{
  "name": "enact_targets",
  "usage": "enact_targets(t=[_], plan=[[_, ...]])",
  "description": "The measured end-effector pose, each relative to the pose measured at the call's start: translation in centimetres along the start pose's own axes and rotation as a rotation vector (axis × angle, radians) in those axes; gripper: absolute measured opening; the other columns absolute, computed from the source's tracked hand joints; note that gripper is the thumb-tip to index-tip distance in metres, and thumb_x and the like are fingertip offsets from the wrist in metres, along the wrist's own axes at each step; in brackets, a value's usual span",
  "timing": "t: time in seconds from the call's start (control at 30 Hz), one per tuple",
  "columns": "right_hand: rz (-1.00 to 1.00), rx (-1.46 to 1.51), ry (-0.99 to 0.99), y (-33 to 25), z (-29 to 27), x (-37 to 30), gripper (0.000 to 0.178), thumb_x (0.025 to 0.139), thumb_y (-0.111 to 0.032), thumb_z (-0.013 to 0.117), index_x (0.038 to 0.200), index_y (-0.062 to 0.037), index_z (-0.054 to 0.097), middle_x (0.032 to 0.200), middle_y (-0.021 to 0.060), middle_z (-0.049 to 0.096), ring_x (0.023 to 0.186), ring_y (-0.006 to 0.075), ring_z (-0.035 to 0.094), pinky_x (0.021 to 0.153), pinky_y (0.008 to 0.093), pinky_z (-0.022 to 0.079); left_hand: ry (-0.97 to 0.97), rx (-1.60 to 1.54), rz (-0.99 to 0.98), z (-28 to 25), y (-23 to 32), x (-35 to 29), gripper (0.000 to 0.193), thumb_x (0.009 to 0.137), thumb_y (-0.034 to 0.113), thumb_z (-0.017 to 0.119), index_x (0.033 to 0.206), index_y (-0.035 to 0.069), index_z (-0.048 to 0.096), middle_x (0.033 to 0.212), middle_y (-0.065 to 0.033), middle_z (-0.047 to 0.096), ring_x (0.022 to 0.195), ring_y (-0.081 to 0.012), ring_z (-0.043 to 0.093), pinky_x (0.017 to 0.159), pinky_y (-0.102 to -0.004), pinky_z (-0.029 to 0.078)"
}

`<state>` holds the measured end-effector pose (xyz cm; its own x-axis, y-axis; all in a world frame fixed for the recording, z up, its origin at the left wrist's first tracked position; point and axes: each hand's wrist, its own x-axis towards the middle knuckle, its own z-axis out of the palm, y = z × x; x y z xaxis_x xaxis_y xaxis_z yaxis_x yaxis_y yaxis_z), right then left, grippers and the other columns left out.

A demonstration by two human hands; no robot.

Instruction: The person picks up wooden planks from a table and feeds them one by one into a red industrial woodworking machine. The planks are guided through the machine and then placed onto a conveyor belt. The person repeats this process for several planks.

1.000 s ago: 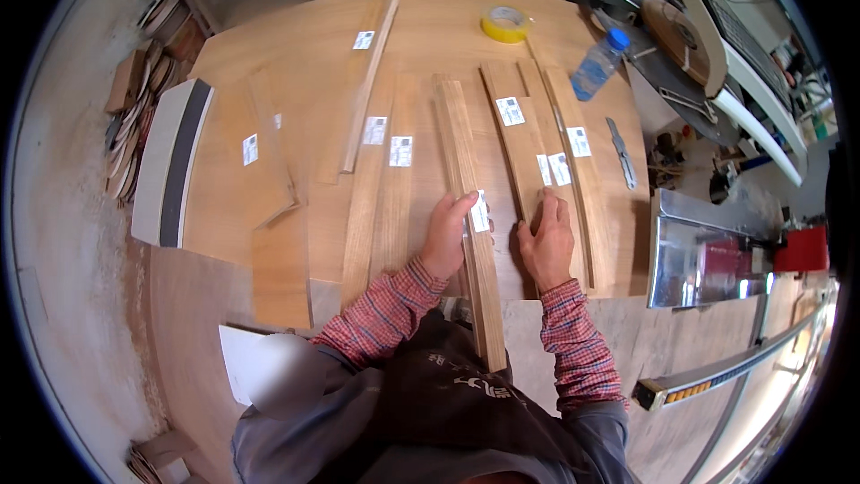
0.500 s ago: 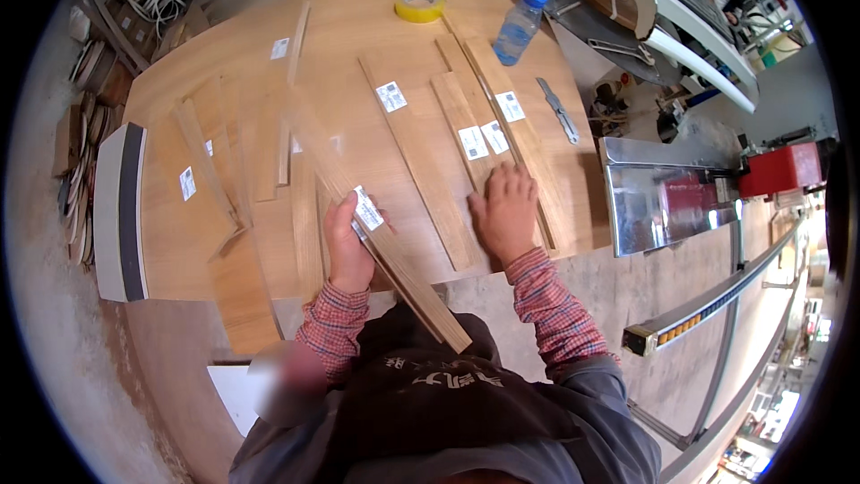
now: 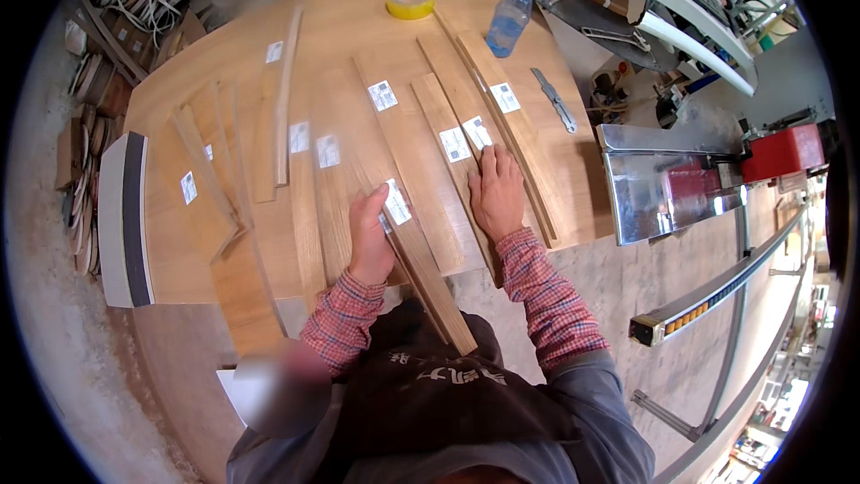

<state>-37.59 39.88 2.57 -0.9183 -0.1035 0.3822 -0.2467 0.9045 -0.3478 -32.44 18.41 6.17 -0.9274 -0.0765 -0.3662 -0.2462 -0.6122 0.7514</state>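
Note:
My left hand [image 3: 371,231] is closed around long wooden strips [image 3: 430,282], one against another, slanting past the table's near edge towards my body. A white label [image 3: 397,202] lies by its fingertips. My right hand [image 3: 498,193] is closed over a pair of side-by-side labelled strips on the table, fingers on top and thumb to the left. The left strip [image 3: 434,108] of the pair reaches past the table's front edge; the right strip [image 3: 448,76] is partly under my hand. To the right lies another labelled strip [image 3: 524,139]; to the left, one [image 3: 408,148] more.
Several wooden pieces [image 3: 231,273] lie on the left of the table [image 3: 349,18], one overhanging its edge. Yellow tape [image 3: 412,2], a water bottle [image 3: 511,20] and a utility knife [image 3: 554,100] are at the back and right. Right of the table stands a shiny metal machine guard [image 3: 672,193].
My left hand has moved right with its strips, now at a steeper slant. The pair under my right hand has shifted left and nearer, and one end now overhangs the table.

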Motion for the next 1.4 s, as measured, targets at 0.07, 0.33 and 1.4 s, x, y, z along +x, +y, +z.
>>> enact_targets(t=[0.07, 0.33, 1.4], plan=[[-0.034, 0.039, 0.021, 0.4, 0.9, 1.3, 0.045, 0.093, -0.016, 0.062, 0.132, 0.0041, 0.049, 0.129, 0.0237, 0.054, 0.117, 0.0415, 0.051, 0.101, 0.0477, 0.041, -0.013, -0.021, -0.010, 0.2, -0.6, 0.4, 0.029, 0.097, 0.031, 0.058, 0.099, 0.003, 0.061, 0.083, -0.0087, 0.065, 0.070, -0.0217, 0.068, 0.056, -0.0371, 0.058], [0.109, -0.101, -0.201, 1.2, 0.4, 5.6, 0.045, 0.089, -0.018, 0.064, 0.129, -0.0019, 0.051, 0.103, 0.0197, 0.065, 0.096, 0.0377, 0.065, 0.077, 0.0466, 0.055, -0.109, -0.044, -0.071, 2.6, -0.8, 1.3, 0.022, 0.101, 0.025, 0.058, 0.102, 0.004, 0.060, 0.083, -0.0087, 0.065, 0.069, -0.0211, 0.067, 0.058, -0.0350, 0.056], [0.421, 0.868, -0.515, -8.9, -13.9, -7.2, 0.061, 0.082, -0.009, 0.075, 0.136, -0.0016, 0.047, 0.117, 0.0103, 0.058, 0.106, 0.0212, 0.060, 0.085, 0.0354, 0.053, -0.248, -0.337, -0.182, 4.3, -2.9, -1.7, 0.044, 0.102, 0.044, 0.054, 0.125, 0.007, 0.058, 0.106, -0.0035, 0.064, 0.094, -0.0132, 0.062, 0.081, -0.0304, 0.054]])
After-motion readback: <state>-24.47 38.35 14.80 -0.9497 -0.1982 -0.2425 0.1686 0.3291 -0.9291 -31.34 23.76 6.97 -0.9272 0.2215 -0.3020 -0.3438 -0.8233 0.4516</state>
